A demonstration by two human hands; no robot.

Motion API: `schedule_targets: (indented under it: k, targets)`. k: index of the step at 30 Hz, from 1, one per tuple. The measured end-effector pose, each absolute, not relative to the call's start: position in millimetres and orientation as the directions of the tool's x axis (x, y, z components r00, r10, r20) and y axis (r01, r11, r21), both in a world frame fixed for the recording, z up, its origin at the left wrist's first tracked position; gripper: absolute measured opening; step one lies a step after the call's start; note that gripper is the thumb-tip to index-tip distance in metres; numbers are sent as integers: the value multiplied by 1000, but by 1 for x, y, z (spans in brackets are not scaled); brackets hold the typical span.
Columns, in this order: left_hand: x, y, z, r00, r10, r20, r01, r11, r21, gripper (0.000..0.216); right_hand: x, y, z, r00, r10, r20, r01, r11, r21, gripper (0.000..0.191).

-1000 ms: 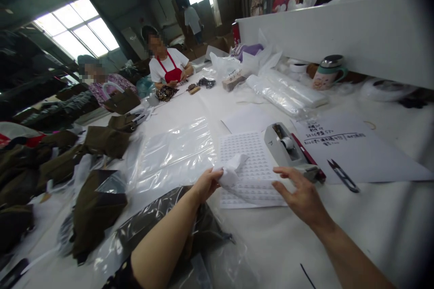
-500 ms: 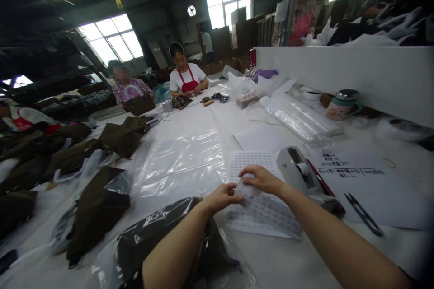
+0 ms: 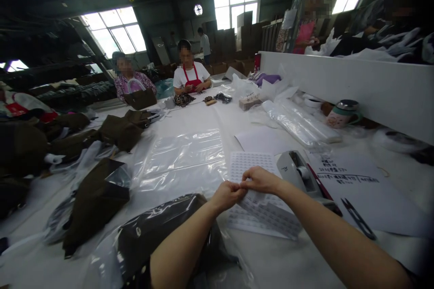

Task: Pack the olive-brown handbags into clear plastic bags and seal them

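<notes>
My left hand [image 3: 228,196] and my right hand [image 3: 261,180] meet with fingertips pinched together above printed label sheets [image 3: 252,160]. Below the fingers hangs a thin, whitish, translucent sheet [image 3: 254,198]; my right hand grips it. What lies between my left fingertips is too small to make out. Under my left forearm lies a dark olive bag in clear plastic [image 3: 152,235]. Close to my right hand stands a grey tape dispenser [image 3: 298,171].
Flat clear plastic bags [image 3: 186,158] lie ahead, olive bags [image 3: 98,203] on the left. To the right are thread snips [image 3: 357,219], handwritten paper [image 3: 383,198] and a lidded mug [image 3: 342,114]. Co-workers [image 3: 191,76] sit across the table.
My hands have drawn together, fingertips now pinched and touching. The whitish sheet hangs lower beneath them. The camera view has shifted slightly.
</notes>
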State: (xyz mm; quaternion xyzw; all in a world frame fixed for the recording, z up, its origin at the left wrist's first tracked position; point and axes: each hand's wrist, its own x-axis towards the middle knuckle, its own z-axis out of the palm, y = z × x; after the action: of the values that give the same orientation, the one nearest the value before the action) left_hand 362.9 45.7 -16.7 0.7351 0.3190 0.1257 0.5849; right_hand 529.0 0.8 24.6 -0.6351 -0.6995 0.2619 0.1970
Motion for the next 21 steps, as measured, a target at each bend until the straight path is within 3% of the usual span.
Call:
schedule_targets:
  k: [9, 21]
  targets:
    - [362, 37, -19, 661, 747, -72, 292, -167, 942, 41, 526, 5, 18, 95, 995, -13, 760, -81, -645, 24]
    - [361, 41, -47, 582, 758, -295, 296, 140, 945, 40, 547, 6, 4, 244, 967, 69, 696, -126, -707, 25]
